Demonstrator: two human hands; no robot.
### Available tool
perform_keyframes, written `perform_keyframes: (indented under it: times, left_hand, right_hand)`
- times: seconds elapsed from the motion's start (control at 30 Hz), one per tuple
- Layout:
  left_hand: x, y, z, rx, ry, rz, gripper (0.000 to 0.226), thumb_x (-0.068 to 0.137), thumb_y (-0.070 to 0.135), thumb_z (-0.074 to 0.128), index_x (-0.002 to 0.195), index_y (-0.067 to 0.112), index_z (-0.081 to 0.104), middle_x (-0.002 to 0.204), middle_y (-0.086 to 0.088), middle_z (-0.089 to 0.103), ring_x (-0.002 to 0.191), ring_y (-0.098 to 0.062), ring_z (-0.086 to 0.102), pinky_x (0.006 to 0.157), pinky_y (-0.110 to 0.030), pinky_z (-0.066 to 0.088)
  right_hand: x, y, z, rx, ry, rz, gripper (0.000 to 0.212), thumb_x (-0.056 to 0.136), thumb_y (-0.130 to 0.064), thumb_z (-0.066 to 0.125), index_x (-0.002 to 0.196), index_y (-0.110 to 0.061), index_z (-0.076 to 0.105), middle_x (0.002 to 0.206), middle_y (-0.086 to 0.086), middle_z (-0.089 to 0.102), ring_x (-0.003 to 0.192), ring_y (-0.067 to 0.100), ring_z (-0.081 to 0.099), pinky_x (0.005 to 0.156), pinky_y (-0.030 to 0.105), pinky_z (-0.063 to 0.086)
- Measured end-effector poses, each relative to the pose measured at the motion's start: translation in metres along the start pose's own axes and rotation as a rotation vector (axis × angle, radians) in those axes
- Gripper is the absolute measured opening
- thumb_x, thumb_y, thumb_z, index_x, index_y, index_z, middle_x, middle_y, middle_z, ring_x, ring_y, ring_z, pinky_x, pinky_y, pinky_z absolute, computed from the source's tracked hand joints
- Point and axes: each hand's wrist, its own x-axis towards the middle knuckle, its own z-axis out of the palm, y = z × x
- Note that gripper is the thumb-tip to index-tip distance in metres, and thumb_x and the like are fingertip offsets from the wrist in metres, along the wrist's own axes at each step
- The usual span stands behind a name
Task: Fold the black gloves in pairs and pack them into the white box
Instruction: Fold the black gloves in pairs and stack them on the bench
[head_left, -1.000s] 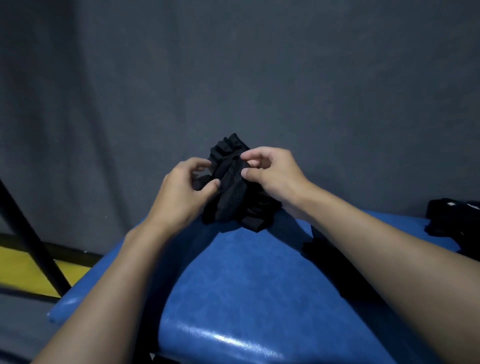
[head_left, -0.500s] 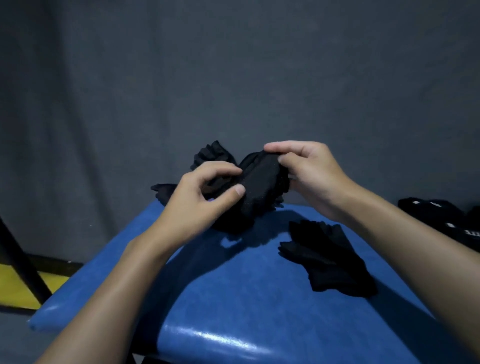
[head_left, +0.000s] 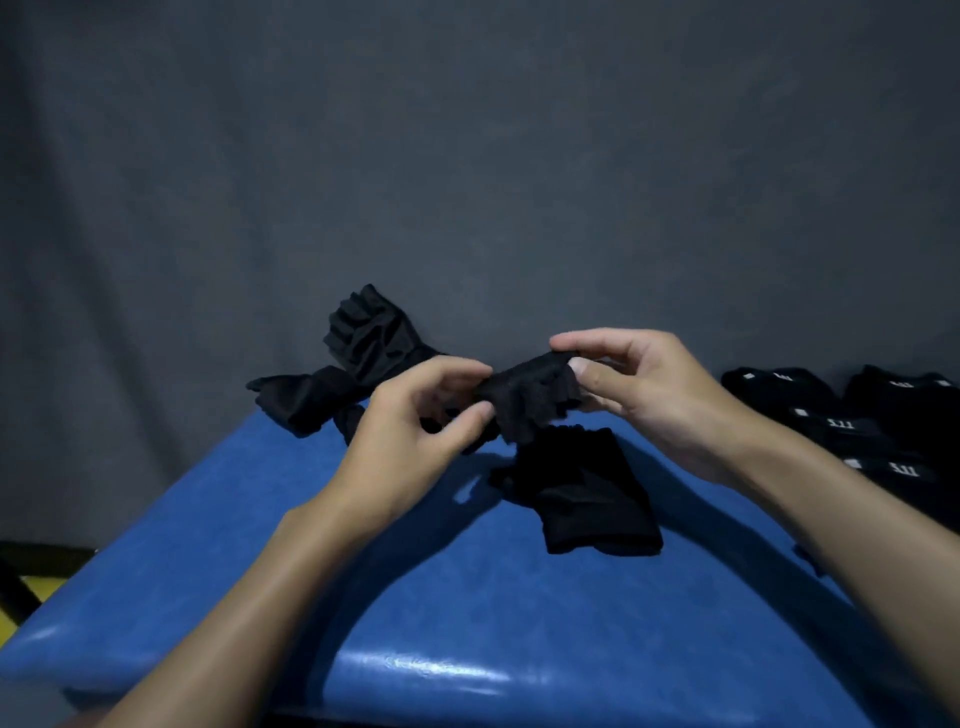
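Both hands hold one black glove (head_left: 530, 400) in the air above the blue table (head_left: 415, 597). My left hand (head_left: 415, 431) pinches its left end and my right hand (head_left: 639, 384) pinches its upper right edge. Right below it another black glove (head_left: 576, 493) lies flat on the table. Two more loose black gloves (head_left: 337, 374) lie at the table's far left corner, one with its fingers pointing up. The white box is not in view.
A heap of black gloves with small white labels (head_left: 862, 426) lies along the table's right side. A dark grey curtain (head_left: 467, 156) hangs behind. At the lower left, past the table's edge, a dark bar (head_left: 15, 587) crosses a yellow floor strip.
The view has swung right, showing more of the table and the labelled heap. The held glove has been pulled out wider between my hands, apart from the loose gloves at the far left.
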Motion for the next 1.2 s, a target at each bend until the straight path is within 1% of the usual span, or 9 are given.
perform_keyframes:
  times: [0.17,0.27,0.37,0.43,0.57,0.67,0.83,0.97,1.2]
  left_hand:
    - [0.004,0.010,0.013,-0.253,0.119,-0.142,0.015,0.095,0.012,0.064,0.107,0.012,0.071,0.090,0.000,0.075,0.086,-0.011,0.070,0.078,-0.020,0.053]
    - [0.006,0.011,0.023,-0.392,0.116,-0.237,0.016,0.099,0.025,0.059,0.109,0.020,0.070,0.097,-0.013,0.072,0.092,-0.027,0.067,0.084,-0.038,0.052]
    - [0.004,0.014,0.031,-0.540,0.026,-0.294,0.031,0.091,0.019,0.069,0.121,0.021,0.061,0.087,0.002,0.071,0.083,-0.008,0.066,0.080,-0.027,0.052]
    - [0.002,0.015,0.035,-0.446,0.009,-0.266,0.046,0.087,0.001,0.071,0.125,0.018,0.052,0.087,0.004,0.068,0.072,0.003,0.062,0.070,-0.014,0.049]
    - [0.003,0.011,0.042,-0.337,0.085,-0.261,0.030,0.087,0.000,0.070,0.105,0.010,0.048,0.074,0.000,0.062,0.066,0.000,0.057,0.070,-0.015,0.047]
    - [0.004,0.005,0.045,-0.314,0.110,-0.268,0.017,0.091,0.004,0.067,0.094,0.007,0.050,0.058,0.009,0.048,0.059,-0.003,0.047,0.066,-0.019,0.043]
    - [0.002,0.006,0.045,-0.260,0.036,-0.260,0.017,0.093,0.000,0.064,0.096,0.015,0.072,0.081,0.013,0.070,0.077,-0.002,0.062,0.068,-0.016,0.047]
    - [0.001,0.007,0.045,-0.248,-0.011,-0.309,0.040,0.092,0.006,0.068,0.124,0.029,0.068,0.110,0.019,0.069,0.104,0.005,0.064,0.085,-0.027,0.056]
    - [0.000,0.011,0.047,-0.317,-0.093,-0.372,0.055,0.087,0.003,0.072,0.137,0.022,0.058,0.129,-0.003,0.060,0.091,-0.019,0.074,0.070,-0.032,0.060]
  right_hand:
    - [-0.011,0.007,-0.007,-0.062,0.076,-0.063,0.015,0.096,-0.012,0.057,0.090,-0.010,0.070,0.077,-0.009,0.066,0.063,-0.006,0.056,0.063,0.009,0.043]
    - [-0.014,0.015,-0.006,0.032,0.156,-0.005,0.022,0.098,-0.014,0.054,0.085,-0.003,0.068,0.070,0.003,0.065,0.064,0.007,0.056,0.062,0.022,0.045]
    - [-0.012,0.022,-0.006,0.124,0.245,0.086,0.034,0.098,-0.023,0.055,0.089,0.008,0.064,0.080,0.028,0.060,0.072,0.026,0.053,0.064,0.038,0.043]
    - [-0.011,0.025,-0.007,0.166,0.264,0.161,0.040,0.098,-0.026,0.055,0.094,0.013,0.061,0.077,0.021,0.057,0.068,0.026,0.050,0.055,0.031,0.041]
    - [-0.013,0.027,-0.005,0.204,0.312,0.228,0.022,0.097,-0.026,0.058,0.104,-0.006,0.063,0.077,0.009,0.064,0.064,0.021,0.056,0.046,0.027,0.041]
    - [-0.016,0.027,-0.004,0.173,0.258,0.207,0.022,0.094,-0.022,0.062,0.111,-0.012,0.052,0.082,0.021,0.067,0.067,0.026,0.058,0.053,0.034,0.044]
    - [-0.022,0.030,-0.007,0.006,0.191,0.073,0.016,0.091,-0.001,0.060,0.092,-0.017,0.060,0.077,0.007,0.061,0.070,0.018,0.055,0.064,0.030,0.044]
    - [-0.025,0.028,-0.007,0.046,0.148,0.080,0.029,0.091,-0.001,0.062,0.115,-0.017,0.065,0.106,-0.001,0.069,0.084,0.001,0.067,0.070,0.014,0.051]
    - [-0.033,0.027,-0.016,0.090,0.082,0.146,0.054,0.083,-0.001,0.071,0.129,-0.022,0.055,0.120,-0.005,0.064,0.098,0.010,0.069,0.074,0.020,0.053]
